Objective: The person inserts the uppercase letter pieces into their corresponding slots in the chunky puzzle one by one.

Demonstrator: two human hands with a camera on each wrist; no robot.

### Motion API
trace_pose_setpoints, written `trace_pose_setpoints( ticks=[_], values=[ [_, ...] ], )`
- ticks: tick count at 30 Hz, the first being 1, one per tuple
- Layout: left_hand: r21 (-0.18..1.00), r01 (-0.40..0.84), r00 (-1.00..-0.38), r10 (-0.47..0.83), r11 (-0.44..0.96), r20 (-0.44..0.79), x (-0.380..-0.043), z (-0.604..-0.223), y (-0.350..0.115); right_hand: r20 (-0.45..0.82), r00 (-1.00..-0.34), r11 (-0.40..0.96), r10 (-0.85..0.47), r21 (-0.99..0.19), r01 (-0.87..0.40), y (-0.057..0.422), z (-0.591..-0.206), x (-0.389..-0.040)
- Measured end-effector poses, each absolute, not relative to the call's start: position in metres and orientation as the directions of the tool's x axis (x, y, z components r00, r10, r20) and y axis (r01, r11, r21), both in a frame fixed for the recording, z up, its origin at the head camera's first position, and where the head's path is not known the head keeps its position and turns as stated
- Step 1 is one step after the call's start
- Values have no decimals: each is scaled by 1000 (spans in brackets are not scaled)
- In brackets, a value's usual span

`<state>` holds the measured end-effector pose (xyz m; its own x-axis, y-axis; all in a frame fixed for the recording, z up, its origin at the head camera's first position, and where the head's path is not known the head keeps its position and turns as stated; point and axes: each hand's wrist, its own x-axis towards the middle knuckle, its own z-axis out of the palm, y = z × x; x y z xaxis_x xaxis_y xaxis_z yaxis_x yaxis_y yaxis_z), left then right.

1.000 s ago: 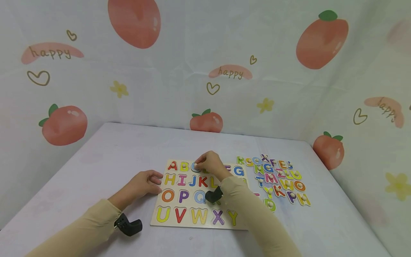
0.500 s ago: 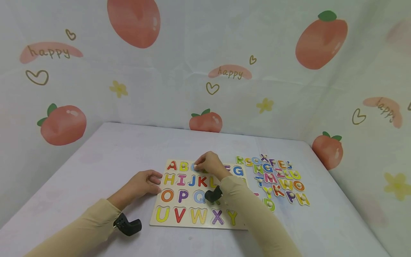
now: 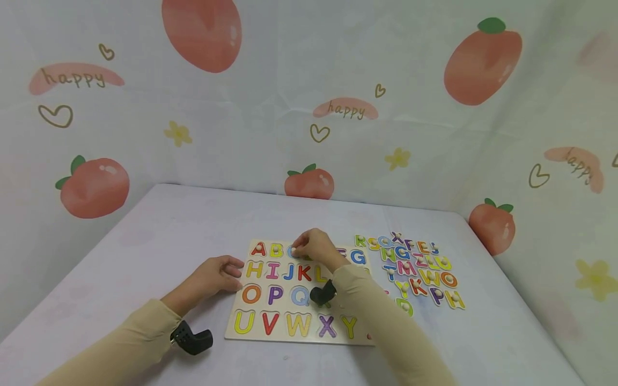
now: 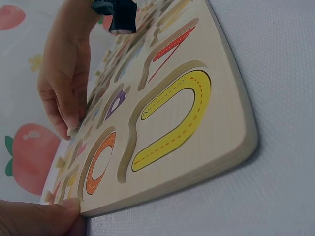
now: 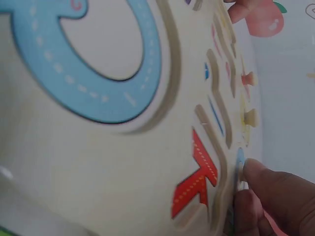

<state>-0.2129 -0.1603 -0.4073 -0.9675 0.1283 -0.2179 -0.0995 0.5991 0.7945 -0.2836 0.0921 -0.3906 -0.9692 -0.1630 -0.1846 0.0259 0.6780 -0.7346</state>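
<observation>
A wooden alphabet board (image 3: 287, 303) with letter-shaped recesses lies on the table. My right hand (image 3: 316, 249) pinches the small knob of a light-blue letter C piece (image 5: 240, 160) at the board's top row, right beside the B. The red A piece (image 3: 258, 249) and yellow B piece (image 3: 276, 250), both with knobs, sit in their recesses. My left hand (image 3: 214, 276) rests at the board's left edge with relaxed fingers; its thumb (image 4: 54, 214) touches the edge in the left wrist view. My right forearm hides part of the board's right side.
Several loose knobbed letter pieces lie in a group right of the board, among them a green R (image 3: 360, 240), a yellow H (image 3: 455, 299) and an orange O (image 3: 449, 279). A pale cloth (image 3: 193, 214) covers the table. A fruit-printed curtain (image 3: 241, 134) hangs behind.
Both hands keep nearly the same place. The right hand still holds the C piece at the top row, with only a slight shift of the right wrist and forearm.
</observation>
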Motion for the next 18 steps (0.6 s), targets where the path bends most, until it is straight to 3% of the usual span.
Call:
trace_pose_setpoints(
  ticks=[7,18],
  values=[
    [798,-94,-966,140,595,-218,-213,-406,-160,-151,-976,675,-157,-737,5,109,-377,-281],
    [795,-106,-967,126,598,-224,-213,-409,-160,-14,-982,563,-187,-821,-95,170,-358,-263]
  ],
)
